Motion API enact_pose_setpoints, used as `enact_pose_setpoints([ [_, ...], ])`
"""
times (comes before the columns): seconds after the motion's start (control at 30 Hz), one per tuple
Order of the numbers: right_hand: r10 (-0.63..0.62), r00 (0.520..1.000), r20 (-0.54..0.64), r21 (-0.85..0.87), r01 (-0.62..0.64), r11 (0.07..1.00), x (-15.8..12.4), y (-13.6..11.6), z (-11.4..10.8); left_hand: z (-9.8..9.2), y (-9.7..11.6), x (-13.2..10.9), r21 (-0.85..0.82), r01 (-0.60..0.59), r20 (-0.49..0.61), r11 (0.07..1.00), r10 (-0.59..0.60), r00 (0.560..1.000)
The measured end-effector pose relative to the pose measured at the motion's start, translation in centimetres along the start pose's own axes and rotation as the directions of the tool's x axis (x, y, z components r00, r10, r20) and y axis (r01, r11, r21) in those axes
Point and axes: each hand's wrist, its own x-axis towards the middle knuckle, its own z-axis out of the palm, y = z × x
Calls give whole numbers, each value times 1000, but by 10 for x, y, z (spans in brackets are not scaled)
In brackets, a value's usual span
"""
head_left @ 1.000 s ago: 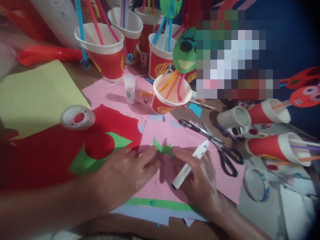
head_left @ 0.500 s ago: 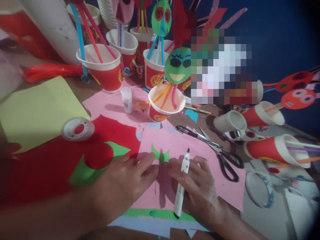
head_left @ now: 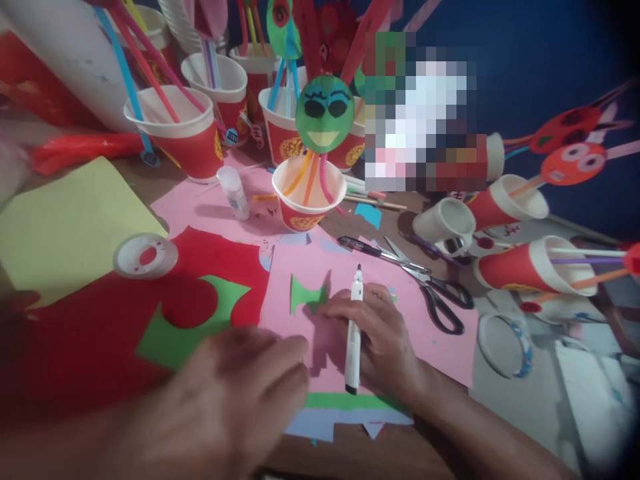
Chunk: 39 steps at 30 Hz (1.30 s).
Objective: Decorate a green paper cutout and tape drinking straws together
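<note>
My right hand holds a white marker, its dark tip pointing away from me and its black end toward me. The fingertips of that hand reach the edge of a small green paper scrap with curved cut-outs, lying on pink paper. Nearer to me, my left hand is raised and blurred, its fingers bent; whether they hold anything is hidden. Beyond it, a larger green paper piece with a round cut-out lies on red paper.
Scissors and a black pen lie right of the pink paper. A tape roll and a small white bottle are at left. Several red paper cups, including one with a green face, stand behind; other cups lie tipped at right.
My left hand has come off the green scrap and drawn back toward me. The right hand keeps the marker beside the scrap. The small white bottle now leans. The whole view has shifted slightly.
</note>
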Motion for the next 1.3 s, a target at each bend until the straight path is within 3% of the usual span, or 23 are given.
enact_pose_setpoints([
  [0.07, -5, 1000, -11, 7, 5, 1000, 0, 0, 0, 0, 15, 7, 72, -115, 99, 991, 108, 989],
  [0.17, -5, 1000, -25, 11, 5, 1000, 2, -1, 0, 9, 26, 16, 187, -111, 188, 976, 75, 979],
  [0.67, 54, 999, -1, 43, -54, 998, 0, -2, 0, 23, 16, 15, 210, -121, 143, 970, 92, 985],
  [0.97, 31, 999, 14, 13, -32, 999, 0, -2, -1, 8, 19, 19, 167, -102, 227, 981, 63, 972],
  [1.17, 17, 1000, 19, -39, -16, 999, -2, -1, 1, 21, 19, 17, 205, -128, 208, 970, 85, 975],
  [1.3, 0, 999, -41, -84, -4, 996, 1, 0, -3, 25, 19, 15, 217, -127, 194, 968, 84, 977],
])
